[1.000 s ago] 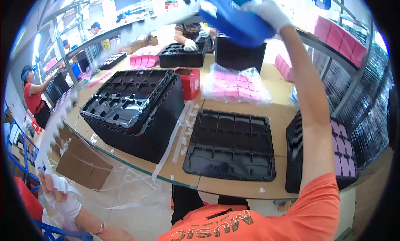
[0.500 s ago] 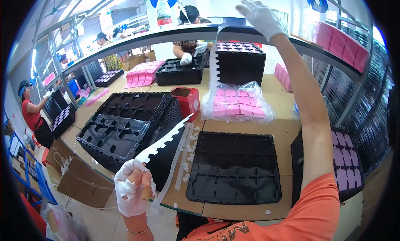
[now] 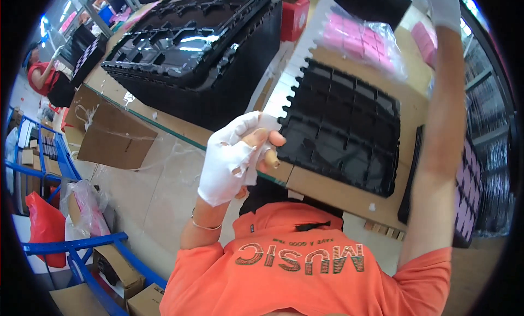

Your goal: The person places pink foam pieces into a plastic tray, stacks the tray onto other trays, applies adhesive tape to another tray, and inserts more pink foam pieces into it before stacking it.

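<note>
My left hand, in a white glove with bare fingertips, is closed on the end of a white strip with a notched edge. The strip runs up and away from it, past the left side of a black compartmented plastic tray lying on the table. My right arm is stretched far up on the right. Only the gloved lower part of my right hand shows at the top edge, and its fingers are out of the picture.
A tall stack of black trays stands left of the strip, a red box behind it. Bagged pink pieces lie beyond the tray. A cardboard box and blue rack are at left; a person in red stands far left.
The view has tilted down and turned. My left hand has come closer to the tray's near left corner, still gripping the strip, which now runs beside the tray. My right hand has mostly left the picture.
</note>
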Demonstrator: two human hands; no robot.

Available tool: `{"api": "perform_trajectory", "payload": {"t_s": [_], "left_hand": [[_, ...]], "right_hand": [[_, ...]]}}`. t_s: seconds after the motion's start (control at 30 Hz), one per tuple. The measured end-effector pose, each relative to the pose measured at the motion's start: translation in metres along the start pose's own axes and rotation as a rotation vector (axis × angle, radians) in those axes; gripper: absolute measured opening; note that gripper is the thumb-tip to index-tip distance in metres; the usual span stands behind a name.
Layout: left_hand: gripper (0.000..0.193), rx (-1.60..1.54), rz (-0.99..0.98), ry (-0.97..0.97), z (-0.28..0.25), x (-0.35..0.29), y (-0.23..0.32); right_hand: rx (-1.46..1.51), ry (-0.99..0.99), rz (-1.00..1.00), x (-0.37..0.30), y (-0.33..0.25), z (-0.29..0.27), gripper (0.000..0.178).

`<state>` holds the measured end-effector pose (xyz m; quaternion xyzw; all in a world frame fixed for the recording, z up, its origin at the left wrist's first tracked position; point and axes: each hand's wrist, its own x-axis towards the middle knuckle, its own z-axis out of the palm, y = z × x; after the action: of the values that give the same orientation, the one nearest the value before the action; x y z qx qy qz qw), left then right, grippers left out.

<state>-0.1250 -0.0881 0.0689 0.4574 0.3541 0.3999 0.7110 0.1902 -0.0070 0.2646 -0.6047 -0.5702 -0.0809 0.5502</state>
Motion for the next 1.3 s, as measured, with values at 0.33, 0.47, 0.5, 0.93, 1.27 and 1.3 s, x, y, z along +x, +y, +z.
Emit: {"api": "perform_trajectory", "payload": {"t_s": [0.33, 0.47, 0.5, 0.93, 1.27, 1.3], "left_hand": [[0.031, 0.015, -0.062, -0.290, 0.034, 0.010, -0.041], [0.034, 0.013, -0.056, -0.306, 0.042, 0.010, -0.053], [0.036, -0.006, -0.070, -0.325, 0.043, 0.011, -0.056], [0.033, 0.768, 0.456, -0.003, 0.037, 0.038, -0.091], [0.036, -0.006, 0.018, -0.058, 0.015, 0.052, -0.077], [0.033, 0.022, -0.005, -0.040, 0.021, 0.051, -0.076]], "right_hand": [[0.658, -0.529, 0.964, -0.289, 0.003, -0.007, 0.039], [0.649, -0.576, 0.972, -0.297, 0.004, -0.008, 0.041], [0.627, -0.553, 0.963, -0.297, 0.004, -0.007, 0.038], [0.613, -0.447, 0.958, -0.275, 0.042, -0.011, 0.018], [0.143, -0.597, 0.828, -0.187, 0.173, 0.083, 0.027], [0.137, -0.590, 0.824, -0.183, 0.194, 0.093, 0.027]]}}
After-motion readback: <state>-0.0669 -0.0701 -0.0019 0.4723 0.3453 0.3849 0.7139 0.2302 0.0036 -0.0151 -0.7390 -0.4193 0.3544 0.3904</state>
